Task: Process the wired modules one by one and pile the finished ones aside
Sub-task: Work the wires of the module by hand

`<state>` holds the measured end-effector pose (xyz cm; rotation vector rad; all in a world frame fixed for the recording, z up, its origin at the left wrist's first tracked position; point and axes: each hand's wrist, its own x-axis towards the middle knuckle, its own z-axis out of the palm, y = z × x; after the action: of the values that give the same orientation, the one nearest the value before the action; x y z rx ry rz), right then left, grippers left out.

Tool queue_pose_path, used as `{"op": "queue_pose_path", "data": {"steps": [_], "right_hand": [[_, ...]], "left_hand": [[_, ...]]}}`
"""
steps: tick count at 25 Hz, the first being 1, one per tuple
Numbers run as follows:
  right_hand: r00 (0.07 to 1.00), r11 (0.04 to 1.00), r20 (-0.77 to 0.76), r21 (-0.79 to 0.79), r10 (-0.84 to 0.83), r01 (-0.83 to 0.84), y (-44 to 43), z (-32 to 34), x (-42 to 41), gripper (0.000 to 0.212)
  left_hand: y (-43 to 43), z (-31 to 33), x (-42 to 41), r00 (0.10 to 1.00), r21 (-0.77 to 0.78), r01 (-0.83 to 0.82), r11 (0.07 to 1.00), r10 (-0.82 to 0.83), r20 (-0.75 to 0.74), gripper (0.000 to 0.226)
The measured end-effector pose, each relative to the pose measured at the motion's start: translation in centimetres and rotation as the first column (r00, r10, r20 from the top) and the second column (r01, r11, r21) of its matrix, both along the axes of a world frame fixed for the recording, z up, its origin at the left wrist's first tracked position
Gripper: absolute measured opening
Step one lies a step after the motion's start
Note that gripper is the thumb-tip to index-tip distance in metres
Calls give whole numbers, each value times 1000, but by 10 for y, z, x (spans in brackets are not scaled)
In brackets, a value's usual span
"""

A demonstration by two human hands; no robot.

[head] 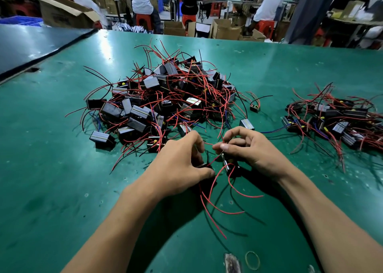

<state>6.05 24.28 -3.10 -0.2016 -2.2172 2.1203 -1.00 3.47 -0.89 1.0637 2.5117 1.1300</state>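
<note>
Small black box-shaped module with red wire leads sits low over the green table mat, straight in front of the person and between both hands. The right hand pinches a thin red lead between thumb and forefinger, with its other fingers loosely curled above the module. The left hand has thumb and fingers curled round a dark block, probably a second module, though the fingers hide most of it. Loose red wires trail from the hands toward the person. Beyond the hands lies a large tangled heap of black and silver-sided modules with red, black and blue wires. Well apart to the right is a smaller pile. A single module lies between them. A tan rubber band lies near the table's near edge.
</note>
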Motion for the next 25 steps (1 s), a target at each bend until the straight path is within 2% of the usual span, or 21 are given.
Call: {"op": "queue_pose_path", "data": {"steps": [3, 5, 9, 12, 14, 16, 18, 20, 23, 25], "right_hand": [[999, 995, -20, 99, 25, -23, 8, 3, 1, 15], [1000, 987, -9, 161, 1, 0, 13, 5, 3, 14], [1000, 983, 27, 182, -6, 1, 10, 5, 2, 7], [994, 958, 89, 272, 66, -88, 12, 17, -2, 9], [993, 954, 96, 283, 74, -99, 11, 20, -1, 13], [1000, 964, 28, 266, 10, -17, 4, 17, 3, 12], [997, 980, -36, 188, -67, 72, -3, 11, 7, 8], [994, 987, -45, 122, -101, 105, -6, 8, 8, 6], [995, 993, -20, 54, -102, 103, -5, 6, 9, 8], [994, 994, 6, 2, -107, 107, -5, 6, 11, 10]], "left_hand": [[4, 0, 3, 995, -33, 95, 995, -95, -15, 28], [7, -3, 6, 992, -36, 123, 992, -124, -22, 26], [-1, -8, -7, 988, -37, 20, 999, -25, -151, 40], [-11, -6, -21, 993, -25, -52, 998, 49, -112, 46], [-15, -3, -25, 990, 25, -105, 994, 107, -94, 39], [-16, -1, -25, 983, 140, -159, 977, 170, -70, 21], [-12, 1, -19, 984, 224, -145, 964, 165, -71, 10], [-4, 2, -8, 978, 217, -96, 971, 133, -161, 7], [10, -1, 5, 899, 150, -113, 982, 165, -405, 6], [14, -3, 7, 892, 238, -109, 965, 201, -405, 11]]}}
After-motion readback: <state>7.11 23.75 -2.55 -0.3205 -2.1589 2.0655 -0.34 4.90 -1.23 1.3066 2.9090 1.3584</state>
